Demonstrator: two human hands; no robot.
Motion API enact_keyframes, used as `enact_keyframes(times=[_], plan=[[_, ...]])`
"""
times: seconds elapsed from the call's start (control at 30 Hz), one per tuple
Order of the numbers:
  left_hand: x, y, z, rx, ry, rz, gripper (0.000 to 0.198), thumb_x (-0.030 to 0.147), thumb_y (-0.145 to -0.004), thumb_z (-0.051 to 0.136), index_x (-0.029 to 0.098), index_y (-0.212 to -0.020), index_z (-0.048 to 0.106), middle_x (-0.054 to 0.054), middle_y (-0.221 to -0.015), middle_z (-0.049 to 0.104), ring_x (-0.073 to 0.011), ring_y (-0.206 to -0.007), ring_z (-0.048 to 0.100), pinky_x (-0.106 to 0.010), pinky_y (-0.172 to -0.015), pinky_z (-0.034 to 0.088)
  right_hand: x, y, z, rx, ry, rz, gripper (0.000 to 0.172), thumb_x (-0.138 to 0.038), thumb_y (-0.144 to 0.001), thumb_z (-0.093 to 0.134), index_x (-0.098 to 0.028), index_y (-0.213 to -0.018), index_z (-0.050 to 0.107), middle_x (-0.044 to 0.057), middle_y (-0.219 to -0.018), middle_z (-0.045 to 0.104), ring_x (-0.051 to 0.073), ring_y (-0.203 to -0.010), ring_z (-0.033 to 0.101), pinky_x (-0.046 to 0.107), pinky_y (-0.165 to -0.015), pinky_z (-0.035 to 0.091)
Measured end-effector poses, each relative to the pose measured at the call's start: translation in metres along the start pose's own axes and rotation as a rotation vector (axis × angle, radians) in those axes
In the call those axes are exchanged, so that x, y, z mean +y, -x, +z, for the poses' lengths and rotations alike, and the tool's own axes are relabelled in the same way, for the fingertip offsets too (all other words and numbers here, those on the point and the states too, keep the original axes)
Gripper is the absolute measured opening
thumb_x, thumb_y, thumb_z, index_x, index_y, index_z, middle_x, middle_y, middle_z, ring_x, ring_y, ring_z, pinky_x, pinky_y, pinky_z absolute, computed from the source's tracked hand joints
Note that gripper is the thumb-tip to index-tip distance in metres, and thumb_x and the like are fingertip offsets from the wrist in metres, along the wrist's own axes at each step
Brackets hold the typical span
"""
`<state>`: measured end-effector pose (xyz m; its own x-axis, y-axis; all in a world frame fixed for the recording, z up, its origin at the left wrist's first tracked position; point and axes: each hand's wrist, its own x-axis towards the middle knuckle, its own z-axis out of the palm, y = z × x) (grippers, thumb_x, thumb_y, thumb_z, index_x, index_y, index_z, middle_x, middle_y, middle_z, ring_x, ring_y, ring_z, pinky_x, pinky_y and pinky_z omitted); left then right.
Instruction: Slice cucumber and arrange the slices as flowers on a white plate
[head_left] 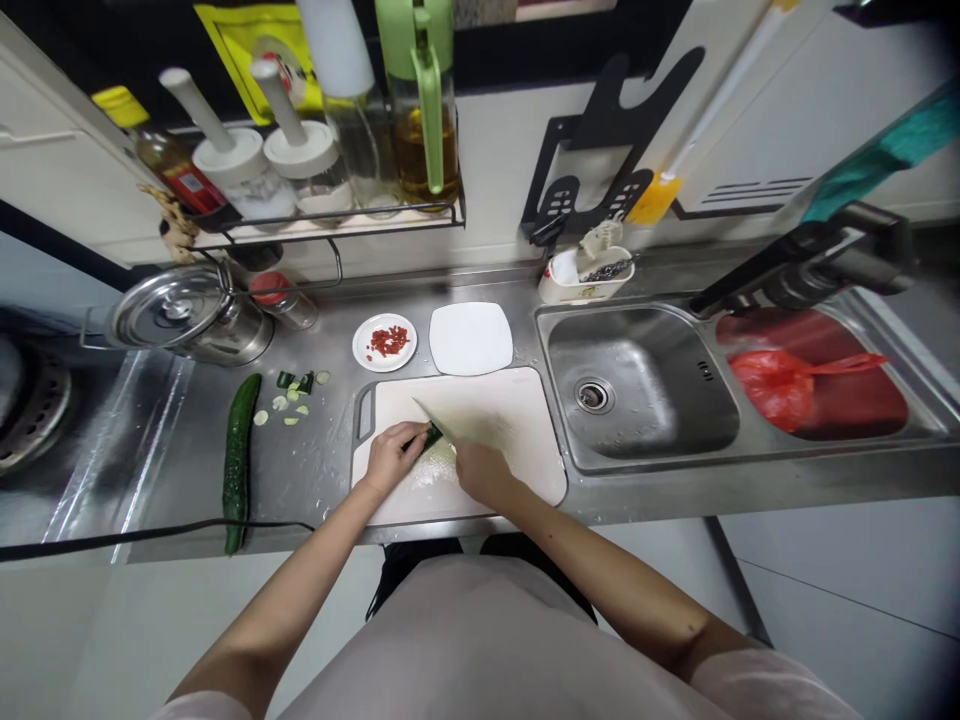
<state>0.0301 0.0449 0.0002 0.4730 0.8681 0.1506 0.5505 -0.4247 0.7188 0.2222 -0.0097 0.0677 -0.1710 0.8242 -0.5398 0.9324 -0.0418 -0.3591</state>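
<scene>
On the white cutting board (525, 430), my left hand (395, 455) has its fingers closed around a short dark green cucumber piece (433, 436). My right hand (484, 470) grips a knife (433, 414) by its handle, which the fingers hide. The blade points to the far left and lies close against the piece; whether it has entered it I cannot tell. Wet marks cover the board near the hands. Left of the board lies a whole cucumber (238, 450), with several thin slices and green end bits (280, 403) beyond it.
Behind the board stand a plate of small red pieces (367, 350) and a white square plate (471, 338). A steel sink (637, 400) adjoins on the right, with a red bag (776, 385) in the second basin. A lidded pot (225, 335) and a bottle rack (337, 222) are at the back left.
</scene>
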Motion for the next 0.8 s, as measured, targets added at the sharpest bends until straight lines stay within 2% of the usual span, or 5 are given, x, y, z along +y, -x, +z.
enact_keyframes(times=[0.43, 0.63, 0.8], plan=[[-0.001, -0.001, 0.000, -0.005, 0.007, -0.014, 0.025, 0.032, -0.093, 0.051, 0.022, -0.104, 0.071, -0.005, -0.103, 0.074, -0.0174, -0.095, 0.069, -0.032, -0.087, 0.054, 0.003, -0.016, 0.017, 0.090, -0.044, -0.011, 0.028, -0.012, -0.090, 0.041, -0.011, -0.109, 0.061, 0.013, -0.097, 0.070, 0.021, -0.093, 0.065, 0.028, -0.078, 0.045], [0.006, 0.003, -0.003, -0.001, -0.066, -0.025, 0.027, 0.034, -0.093, 0.049, 0.023, -0.108, 0.070, -0.005, -0.106, 0.073, -0.0186, -0.096, 0.068, -0.033, -0.086, 0.054, 0.002, 0.002, 0.011, 0.107, 0.029, 0.026, 0.028, -0.017, -0.095, 0.038, -0.012, -0.112, 0.060, 0.012, -0.090, 0.069, 0.021, -0.087, 0.067, 0.028, -0.071, 0.046], [0.011, 0.011, -0.003, 0.046, -0.111, -0.099, 0.030, 0.039, -0.092, 0.050, 0.023, -0.110, 0.069, -0.006, -0.109, 0.072, -0.0204, -0.095, 0.068, -0.033, -0.084, 0.053, 0.020, 0.024, 0.006, 0.150, 0.240, 0.125, 0.041, -0.012, -0.096, 0.033, -0.019, -0.133, 0.049, 0.012, -0.096, 0.067, 0.020, -0.084, 0.066, 0.030, -0.071, 0.044]])
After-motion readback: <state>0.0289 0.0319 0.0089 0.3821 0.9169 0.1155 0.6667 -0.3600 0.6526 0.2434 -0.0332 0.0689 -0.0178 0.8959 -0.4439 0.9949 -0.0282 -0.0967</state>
